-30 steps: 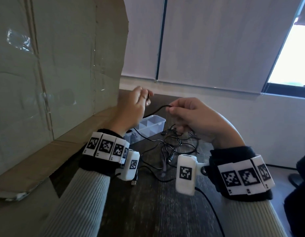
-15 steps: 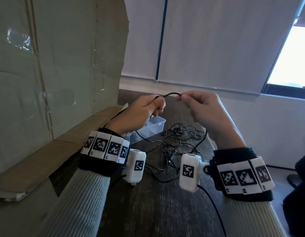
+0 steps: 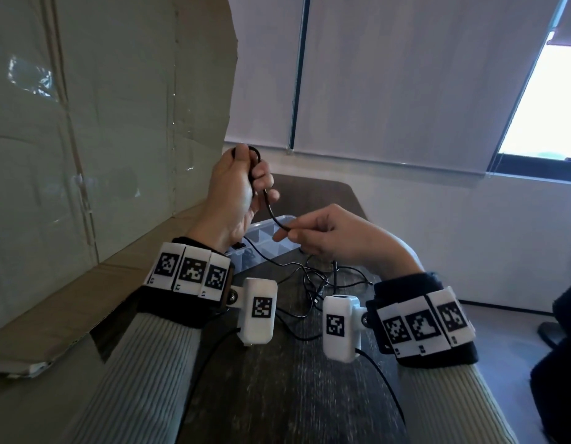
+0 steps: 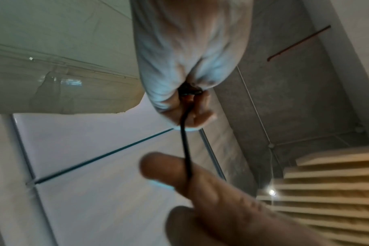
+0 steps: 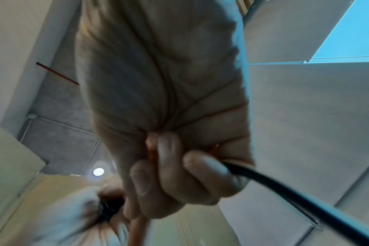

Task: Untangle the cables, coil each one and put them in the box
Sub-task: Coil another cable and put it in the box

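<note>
My left hand (image 3: 242, 184) is raised and grips small loops of a thin black cable (image 3: 269, 209), which arches over the thumb. A short span of that cable runs down to my right hand (image 3: 313, 233), which pinches it between thumb and forefinger. In the left wrist view the cable (image 4: 186, 149) stretches from the left fingers to the right hand (image 4: 200, 174). The right wrist view shows curled fingers (image 5: 179, 174) on the black cable (image 5: 305, 199). A tangle of black cables (image 3: 319, 280) lies on the dark table (image 3: 293, 395) beneath both hands. A clear compartment box (image 3: 268, 241) stands behind the tangle.
A big cardboard box (image 3: 85, 155) with a flap stands close on the left, beside my left arm. The table's right edge runs near my right forearm. A wall with blinds and a window (image 3: 540, 104) lies beyond.
My left hand rose and turned, with another loop of cable laid over its thumb. My right hand dropped lower and slid along the cable toward the tangle.
</note>
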`<state>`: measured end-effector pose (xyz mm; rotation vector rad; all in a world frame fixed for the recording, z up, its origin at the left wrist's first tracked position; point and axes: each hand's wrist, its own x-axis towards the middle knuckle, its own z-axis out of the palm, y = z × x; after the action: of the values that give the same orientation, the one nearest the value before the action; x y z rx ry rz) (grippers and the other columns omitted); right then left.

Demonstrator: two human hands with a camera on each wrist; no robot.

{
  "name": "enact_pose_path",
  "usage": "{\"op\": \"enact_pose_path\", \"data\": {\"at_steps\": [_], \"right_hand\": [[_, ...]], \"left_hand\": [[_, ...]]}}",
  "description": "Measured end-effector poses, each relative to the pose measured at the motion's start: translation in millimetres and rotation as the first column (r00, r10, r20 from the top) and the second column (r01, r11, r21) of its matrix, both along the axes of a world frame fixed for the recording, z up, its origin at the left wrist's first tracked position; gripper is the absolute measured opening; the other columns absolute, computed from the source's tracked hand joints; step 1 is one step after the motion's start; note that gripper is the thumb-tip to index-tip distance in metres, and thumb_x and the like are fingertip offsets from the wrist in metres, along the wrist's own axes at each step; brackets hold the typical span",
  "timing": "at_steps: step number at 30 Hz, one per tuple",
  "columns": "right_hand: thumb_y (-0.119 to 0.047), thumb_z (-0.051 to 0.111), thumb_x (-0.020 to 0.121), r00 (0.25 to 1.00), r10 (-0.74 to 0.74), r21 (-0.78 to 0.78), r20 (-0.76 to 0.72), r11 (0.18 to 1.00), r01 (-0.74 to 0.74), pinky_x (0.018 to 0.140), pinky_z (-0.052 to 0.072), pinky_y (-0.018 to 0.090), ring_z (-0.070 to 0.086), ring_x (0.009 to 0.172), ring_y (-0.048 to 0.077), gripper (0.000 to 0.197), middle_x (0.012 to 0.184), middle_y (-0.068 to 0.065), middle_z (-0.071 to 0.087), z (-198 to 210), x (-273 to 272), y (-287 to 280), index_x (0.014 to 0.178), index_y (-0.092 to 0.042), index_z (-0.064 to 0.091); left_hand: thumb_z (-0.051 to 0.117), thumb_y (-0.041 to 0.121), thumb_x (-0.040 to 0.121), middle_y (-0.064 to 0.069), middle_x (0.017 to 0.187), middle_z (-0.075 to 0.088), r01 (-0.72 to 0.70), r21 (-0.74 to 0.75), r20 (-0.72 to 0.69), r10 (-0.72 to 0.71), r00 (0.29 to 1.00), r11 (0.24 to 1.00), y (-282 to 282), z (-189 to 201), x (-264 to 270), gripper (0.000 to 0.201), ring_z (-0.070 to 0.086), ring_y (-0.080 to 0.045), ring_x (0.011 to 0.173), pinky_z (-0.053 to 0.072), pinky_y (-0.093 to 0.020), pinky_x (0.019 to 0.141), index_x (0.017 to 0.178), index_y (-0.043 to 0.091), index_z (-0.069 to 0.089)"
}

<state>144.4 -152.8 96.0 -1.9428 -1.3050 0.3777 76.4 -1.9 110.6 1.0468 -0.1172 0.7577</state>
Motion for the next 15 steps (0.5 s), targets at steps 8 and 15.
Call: {"op": "enact_pose_path", "data": {"at_steps": [8,15], "right_hand": [[-0.014,0.056,0.097,0.974,-0.136,0.247,0.179,0.965,0.089,0.053,0.035,0.006,0.049,0.048,-0.005,0.021,0.057,-0.014,0.063,19,-4,-22,0.087,-0.010,0.073],[-0.024,0.061,0.092,0.873,-0.401,0.510,0.277,0.831,0.221,0.059,0.040,0.021,0.050,0.056,0.000,0.022,0.061,-0.019,0.062,12,14,-11,0.073,-0.034,0.067]], "left_hand": [[0.033,0.020,0.104,0.006,0.061,0.043,-0.238,0.720,-0.051,0.392,0.919,0.652,2,-18,7,0.027,0.035,-0.001,0.044,0.030,-0.015,0.044,0.094,0.010,0.056],[0.040,0.038,0.100,0.005,0.053,0.057,-0.012,0.818,-0.205,0.311,0.928,0.576,-2,-23,5,0.049,0.046,-0.010,0.049,0.037,-0.027,0.056,0.071,0.008,0.066]]}}
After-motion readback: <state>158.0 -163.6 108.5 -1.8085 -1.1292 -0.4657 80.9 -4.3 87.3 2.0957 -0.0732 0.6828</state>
